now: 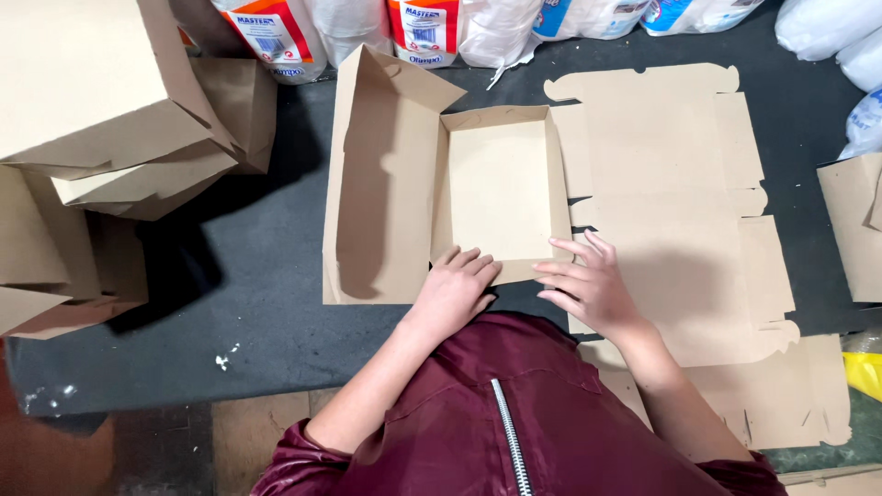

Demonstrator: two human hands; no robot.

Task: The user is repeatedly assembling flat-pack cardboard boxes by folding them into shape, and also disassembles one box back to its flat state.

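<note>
Cardboard forms a half-folded box on the dark table. The left hand presses closed fingers on its near wall; beside it, the right hand lies fingers spread on flat blanks.

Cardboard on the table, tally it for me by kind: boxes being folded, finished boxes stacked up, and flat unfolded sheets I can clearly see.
Box being folded, under the left hand and right hand: 1
Finished boxes stacked at left: about 6, overlapping, so not exact
Flat sheets at right: at least 2, layered
Part-seen box at right edge: 1
Total: about 10
</note>
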